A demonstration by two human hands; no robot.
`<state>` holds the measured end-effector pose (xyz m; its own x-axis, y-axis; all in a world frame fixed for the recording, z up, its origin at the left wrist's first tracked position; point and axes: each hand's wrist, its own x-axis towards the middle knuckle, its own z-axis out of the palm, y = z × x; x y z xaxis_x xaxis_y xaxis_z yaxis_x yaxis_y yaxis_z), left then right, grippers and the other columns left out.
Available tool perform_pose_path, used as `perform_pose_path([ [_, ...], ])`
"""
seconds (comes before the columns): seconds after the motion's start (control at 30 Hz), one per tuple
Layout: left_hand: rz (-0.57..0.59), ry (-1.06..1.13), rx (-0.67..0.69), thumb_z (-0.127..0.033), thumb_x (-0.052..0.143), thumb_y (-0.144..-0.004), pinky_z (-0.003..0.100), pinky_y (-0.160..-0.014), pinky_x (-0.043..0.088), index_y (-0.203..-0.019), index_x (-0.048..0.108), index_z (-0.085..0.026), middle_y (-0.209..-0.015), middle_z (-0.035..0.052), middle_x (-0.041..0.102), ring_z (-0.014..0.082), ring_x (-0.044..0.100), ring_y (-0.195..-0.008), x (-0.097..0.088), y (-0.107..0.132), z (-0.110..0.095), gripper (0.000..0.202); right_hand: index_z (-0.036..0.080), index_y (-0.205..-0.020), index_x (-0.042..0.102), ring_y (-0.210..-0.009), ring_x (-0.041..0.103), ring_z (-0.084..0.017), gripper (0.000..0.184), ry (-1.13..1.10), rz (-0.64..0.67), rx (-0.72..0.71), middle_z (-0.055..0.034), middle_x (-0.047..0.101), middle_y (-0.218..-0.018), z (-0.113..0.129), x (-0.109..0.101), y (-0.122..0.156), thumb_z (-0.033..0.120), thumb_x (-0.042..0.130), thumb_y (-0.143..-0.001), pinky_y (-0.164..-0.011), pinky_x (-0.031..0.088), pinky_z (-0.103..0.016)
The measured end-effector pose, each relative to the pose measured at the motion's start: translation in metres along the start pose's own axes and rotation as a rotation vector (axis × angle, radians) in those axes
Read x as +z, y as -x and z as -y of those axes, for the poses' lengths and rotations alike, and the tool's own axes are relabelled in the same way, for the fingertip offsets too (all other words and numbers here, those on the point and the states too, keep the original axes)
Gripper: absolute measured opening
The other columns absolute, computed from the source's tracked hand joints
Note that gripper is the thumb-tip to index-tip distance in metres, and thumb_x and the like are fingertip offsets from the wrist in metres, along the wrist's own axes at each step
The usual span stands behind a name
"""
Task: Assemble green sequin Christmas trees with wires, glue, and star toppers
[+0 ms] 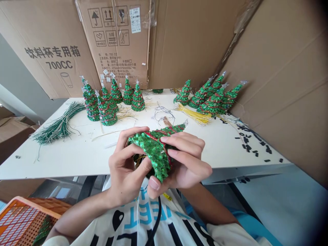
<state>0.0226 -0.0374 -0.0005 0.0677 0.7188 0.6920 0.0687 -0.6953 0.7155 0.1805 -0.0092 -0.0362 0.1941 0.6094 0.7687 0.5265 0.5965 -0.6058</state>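
Observation:
A small green tinsel Christmas tree (156, 150) lies tilted on its side between my hands, its star tip toward the back right. Red garland winds around it, and thin wires show at its hollow base. My left hand (130, 164) grips the base edge, thumb and fingers closed on it. My right hand (184, 157) holds the tree's side, with fingertips on the red garland and thumb under the lower edge. A dark cable (157, 218) hangs below the tree in front of my shirt.
Decorated trees stand at the back left (107, 106) and lean at the back right (215, 95). Green wires (58, 124), yellow wires (194, 114) and black bits (247, 140) lie on the white table (84, 153). Cardboard boxes (184, 41) wall the back; an orange basket (23, 218) sits lower left.

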Motion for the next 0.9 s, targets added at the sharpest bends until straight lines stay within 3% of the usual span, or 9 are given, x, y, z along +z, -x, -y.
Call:
perform_pose_path([
  [0.1,-0.035,-0.054,0.05,-0.02,0.072,-0.101,0.053,-0.107,0.062,-0.09,0.072,-0.024,-0.142,0.0064,0.068,0.0316,0.067,-0.135,-0.001,0.001,-0.003,0.012,0.032,-0.085,0.058,-0.097,0.067,-0.04,0.032,0.057,-0.126,-0.068,-0.0088,0.072,-0.093,0.007,0.004,0.0,0.047,0.085,-0.078,-0.086,0.051,-0.064],
  [0.3,-0.038,-0.152,0.132,-0.021,0.069,-0.1,0.058,-0.107,0.061,-0.092,0.069,-0.025,-0.142,0.0074,0.067,0.0329,0.066,-0.129,-0.004,0.004,-0.011,0.009,0.035,-0.09,0.06,-0.092,0.064,-0.04,0.03,0.098,-0.113,-0.106,-0.0073,0.067,-0.087,0.012,0.017,0.003,0.05,0.082,-0.079,-0.08,0.047,-0.062],
  [0.37,-0.032,-0.167,0.152,-0.022,0.068,-0.101,0.057,-0.106,0.062,-0.092,0.068,-0.025,-0.141,0.008,0.067,0.0325,0.067,-0.128,-0.004,0.004,-0.012,0.009,0.035,-0.089,0.058,-0.086,0.061,-0.039,0.031,0.164,-0.242,-0.158,-0.0064,0.064,-0.081,0.017,0.029,0.003,0.052,0.082,-0.079,-0.079,0.046,-0.062],
  [0.5,-0.025,-0.177,0.178,-0.02,0.068,-0.099,0.055,-0.105,0.062,-0.091,0.067,-0.025,-0.14,0.0085,0.067,0.0317,0.067,-0.127,-0.002,0.004,-0.013,0.009,0.034,-0.08,0.047,-0.069,0.049,-0.032,0.037,0.322,-0.657,-0.297,-0.0028,0.052,-0.068,0.034,0.047,-0.008,0.047,0.081,-0.08,-0.072,0.047,-0.059],
  [0.63,-0.024,-0.183,0.179,-0.016,0.069,-0.096,0.054,-0.105,0.062,-0.091,0.066,-0.024,-0.14,0.0083,0.066,0.0311,0.068,-0.126,-0.001,0.005,-0.014,0.01,0.032,-0.083,0.039,-0.064,0.048,-0.029,0.041,0.16,-0.857,-0.437,-0.0011,0.054,-0.069,0.044,0.048,-0.017,0.04,0.079,-0.081,-0.063,0.048,-0.052],
  [0.73,-0.028,-0.171,0.199,-0.013,0.071,-0.093,0.053,-0.107,0.061,-0.091,0.066,-0.024,-0.141,0.0069,0.066,0.0303,0.067,-0.127,-0.001,0.005,-0.013,0.013,0.032,-0.079,0.04,-0.067,0.047,-0.03,0.039,0.21,-0.808,-0.378,-0.0013,0.05,-0.066,0.037,0.047,-0.013,0.041,0.078,-0.081,-0.068,0.048,-0.056],
  [0.8,-0.029,-0.166,0.207,-0.011,0.071,-0.091,0.053,-0.108,0.061,-0.091,0.066,-0.025,-0.141,0.0062,0.066,0.0298,0.068,-0.127,-0.001,0.006,-0.013,0.014,0.032,-0.074,0.042,-0.07,0.046,-0.032,0.039,0.296,-0.672,-0.274,-0.0017,0.045,-0.064,0.025,0.047,-0.006,0.042,0.079,-0.079,-0.073,0.046,-0.059],
  [0.9,-0.023,-0.163,0.203,-0.01,0.07,-0.091,0.055,-0.108,0.061,-0.091,0.066,-0.024,-0.14,0.0068,0.066,0.0303,0.068,-0.127,-0.001,0.006,-0.013,0.015,0.032,-0.072,0.043,-0.077,0.048,-0.034,0.038,0.256,-0.423,-0.173,-0.0026,0.046,-0.067,0.004,0.048,0.01,0.039,0.08,-0.074,-0.079,0.044,-0.062],
])
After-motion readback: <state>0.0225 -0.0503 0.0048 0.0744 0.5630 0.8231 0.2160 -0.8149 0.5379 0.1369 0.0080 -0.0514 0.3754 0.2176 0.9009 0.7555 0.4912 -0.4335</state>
